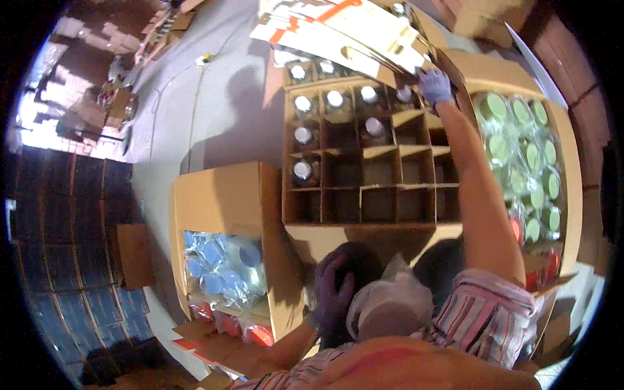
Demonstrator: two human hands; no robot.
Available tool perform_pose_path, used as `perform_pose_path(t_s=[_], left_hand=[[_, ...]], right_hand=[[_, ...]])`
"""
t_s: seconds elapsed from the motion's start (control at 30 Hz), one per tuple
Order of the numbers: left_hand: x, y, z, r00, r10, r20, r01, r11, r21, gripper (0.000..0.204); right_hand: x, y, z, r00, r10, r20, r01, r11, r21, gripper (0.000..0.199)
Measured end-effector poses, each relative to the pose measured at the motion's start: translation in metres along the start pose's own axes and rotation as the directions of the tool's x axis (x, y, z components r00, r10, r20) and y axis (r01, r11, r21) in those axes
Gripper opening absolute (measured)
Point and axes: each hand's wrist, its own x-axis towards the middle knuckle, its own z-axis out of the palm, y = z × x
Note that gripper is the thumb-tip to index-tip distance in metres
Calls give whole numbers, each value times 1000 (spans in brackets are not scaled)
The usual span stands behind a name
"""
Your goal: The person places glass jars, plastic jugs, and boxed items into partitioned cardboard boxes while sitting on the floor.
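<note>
A divided cardboard box (380, 227) stands in front of me, with bottles in its far rows and left column. Several of its other compartments hold no bottle. My right hand (434, 86), in a pale glove, reaches to the box's far right corner. It is beside a white-capped bottle (404, 95) and the edge of some flat printed cardboard sheets (305, 29); blur hides what its fingers hold, if anything. My left hand (335, 283), in a dark purple glove, rests near my knee, its fingers apart and nothing visible in them.
At the left, an open carton (224, 195) holds blue-topped items in clear wrap (224, 263). Another carton (572, 162) at the right holds green-topped wrapped items (533, 156). Dark stacked cases (71, 208) stand far left. A cable (192, 130) crosses the floor.
</note>
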Motion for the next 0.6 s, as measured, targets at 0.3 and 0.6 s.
perform_pose_path(t_s=[0.3,0.6], left_hand=[[94,11,-13,934,-340,112,331,702,-631,44],[208,8,58,944,-284,-167,68,664,-745,26]], right_hand=[[-153,-32,-90,781,-523,-342,549,835,-25,35],[-302,-37,-191,689,-723,-51,656,593,468,38]])
